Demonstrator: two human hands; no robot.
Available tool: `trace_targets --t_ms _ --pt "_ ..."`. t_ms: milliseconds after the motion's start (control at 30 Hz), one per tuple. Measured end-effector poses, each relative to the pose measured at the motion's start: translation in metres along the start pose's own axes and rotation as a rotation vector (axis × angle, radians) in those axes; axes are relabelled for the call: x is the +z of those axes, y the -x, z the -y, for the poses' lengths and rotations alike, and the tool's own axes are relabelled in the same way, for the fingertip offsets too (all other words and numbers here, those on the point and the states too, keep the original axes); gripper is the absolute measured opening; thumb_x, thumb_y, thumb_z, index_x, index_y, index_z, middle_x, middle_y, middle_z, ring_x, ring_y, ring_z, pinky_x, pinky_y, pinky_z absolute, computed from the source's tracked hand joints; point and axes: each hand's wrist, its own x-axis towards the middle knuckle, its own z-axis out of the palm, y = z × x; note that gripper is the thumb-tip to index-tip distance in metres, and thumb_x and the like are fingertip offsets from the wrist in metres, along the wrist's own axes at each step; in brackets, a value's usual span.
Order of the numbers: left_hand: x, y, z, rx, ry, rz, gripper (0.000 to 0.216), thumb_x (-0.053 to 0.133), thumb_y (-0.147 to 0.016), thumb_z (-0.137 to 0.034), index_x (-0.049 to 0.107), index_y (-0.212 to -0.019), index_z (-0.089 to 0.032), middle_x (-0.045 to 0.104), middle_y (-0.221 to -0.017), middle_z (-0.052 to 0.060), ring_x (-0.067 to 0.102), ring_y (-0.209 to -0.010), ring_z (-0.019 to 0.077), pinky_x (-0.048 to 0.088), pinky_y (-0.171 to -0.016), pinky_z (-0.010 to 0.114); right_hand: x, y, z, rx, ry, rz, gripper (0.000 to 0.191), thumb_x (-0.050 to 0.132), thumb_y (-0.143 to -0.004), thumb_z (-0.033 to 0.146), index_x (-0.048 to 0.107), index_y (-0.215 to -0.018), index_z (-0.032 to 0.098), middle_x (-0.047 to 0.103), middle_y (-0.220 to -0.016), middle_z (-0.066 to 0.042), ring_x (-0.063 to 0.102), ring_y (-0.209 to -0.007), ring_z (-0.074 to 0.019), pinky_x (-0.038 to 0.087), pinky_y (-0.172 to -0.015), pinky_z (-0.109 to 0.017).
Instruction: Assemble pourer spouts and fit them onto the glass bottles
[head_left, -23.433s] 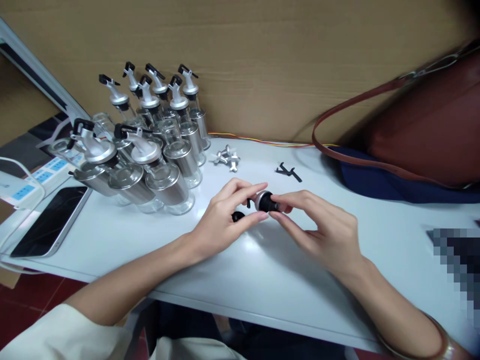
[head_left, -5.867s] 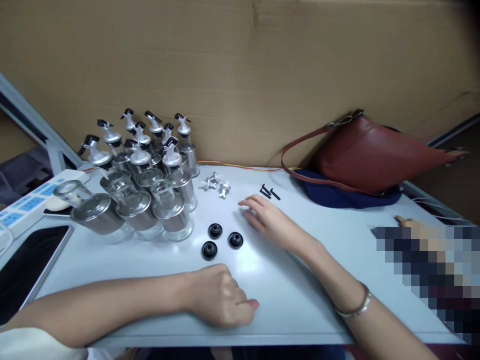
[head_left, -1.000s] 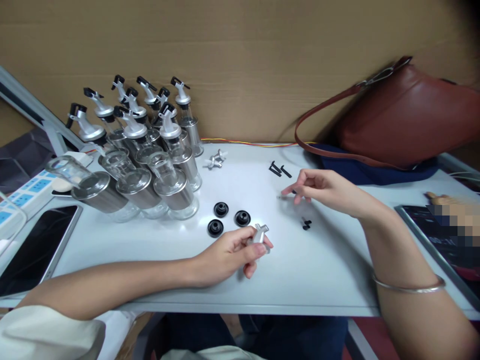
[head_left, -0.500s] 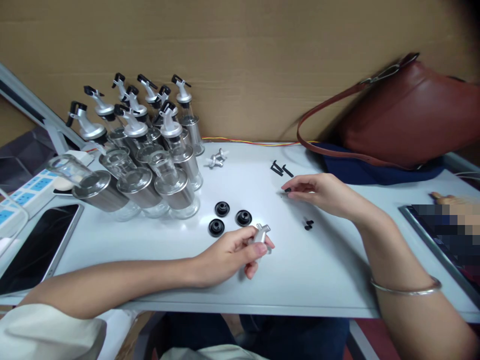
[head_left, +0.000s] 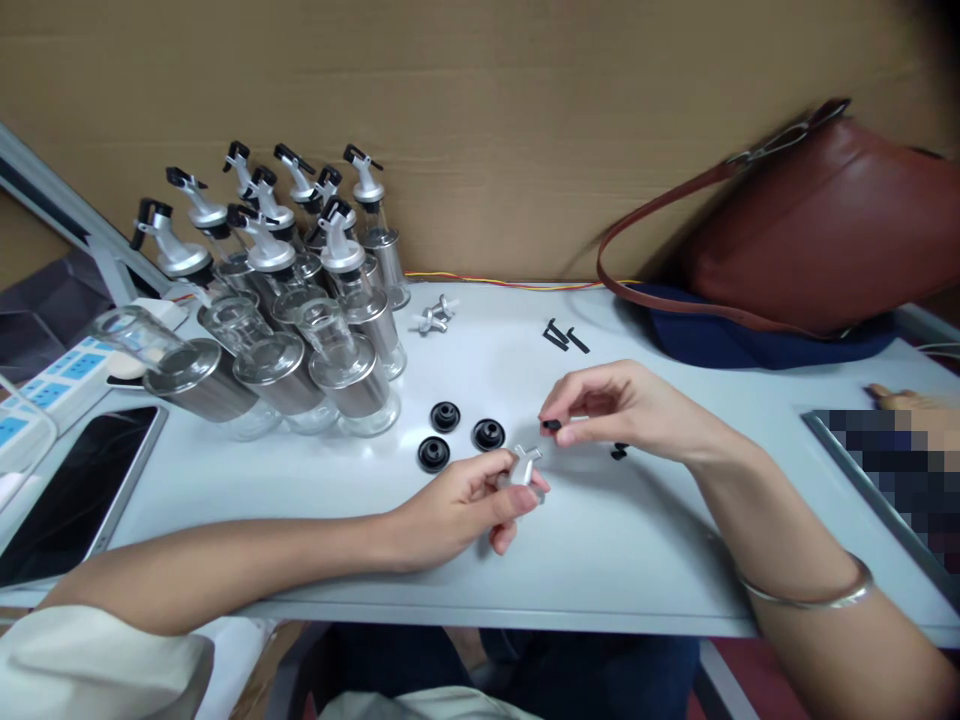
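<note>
My left hand (head_left: 457,505) rests on the white table (head_left: 637,540) and pinches a small silver spout (head_left: 523,466) between thumb and fingers. My right hand (head_left: 622,412) hovers just right of it, fingertips pinched on a tiny black piece (head_left: 552,426). Three black round caps (head_left: 459,436) lie on the table just behind my left hand. Another small black piece (head_left: 619,452) lies beneath my right wrist.
Several glass bottles (head_left: 300,300), some with silver pour spouts, stand at the back left. Loose silver spouts (head_left: 435,315) and black levers (head_left: 566,338) lie farther back. A brown bag (head_left: 810,230) sits back right, a phone (head_left: 71,495) and power strip (head_left: 52,375) at left.
My right hand has lifted a tiny black piece off the table and drawn back left toward the silver spout. My left hand has stayed put with the spout.
</note>
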Motion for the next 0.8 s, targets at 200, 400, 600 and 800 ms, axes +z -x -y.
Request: trace_targets --t_ms 200,400,600,800 --pt "-0.001 -0.001 0.002 0.020 0.008 0.010 0.055 0.063 -0.076 -0.066 0.055 -0.093 -0.014 0.046 -0.063 -0.006 0.042 -0.051 0.0063 0.032 -0.055 0.022 0.010 -0.003 -0.001 -0.046 -0.200 0.175 0.011 0.084 -0.065 0.018 0.077 -0.074 0.017 0.073 -0.072 -0.002 0.065 -0.066 -0.0121 0.053 -0.065 -0.025" --pt "-0.002 0.000 0.003 0.049 0.007 0.009 0.055 0.062 -0.076 -0.069 0.050 -0.088 -0.016 0.047 -0.059 -0.007 0.040 -0.052 0.0069 0.032 -0.057 0.022 0.008 -0.002 -0.002 -0.043 -0.171 0.186 0.011 0.083 -0.066 0.016 0.078 -0.075 0.017 0.072 -0.072 -0.002 0.063 -0.065 -0.0109 0.052 -0.063 -0.023" --pt "-0.002 0.000 0.005 0.053 0.026 0.018 0.054 0.062 -0.076 -0.068 0.046 -0.088 -0.018 0.047 -0.062 -0.007 0.041 -0.053 0.0070 0.032 -0.056 0.023 0.012 -0.002 0.000 -0.018 -0.176 0.182 0.015 0.085 -0.064 0.019 0.072 -0.071 0.015 0.071 -0.070 -0.002 0.064 -0.066 -0.0120 0.053 -0.066 -0.024" --pt "-0.003 0.000 0.007 0.064 -0.005 0.036 0.052 0.058 -0.080 -0.068 0.044 -0.089 -0.018 0.048 -0.064 -0.006 0.042 -0.055 0.0076 0.034 -0.059 0.023 0.012 -0.002 0.000 -0.011 -0.175 0.169 0.013 0.084 -0.066 0.021 0.074 -0.072 0.015 0.072 -0.071 -0.003 0.063 -0.065 -0.0118 0.053 -0.065 -0.024"
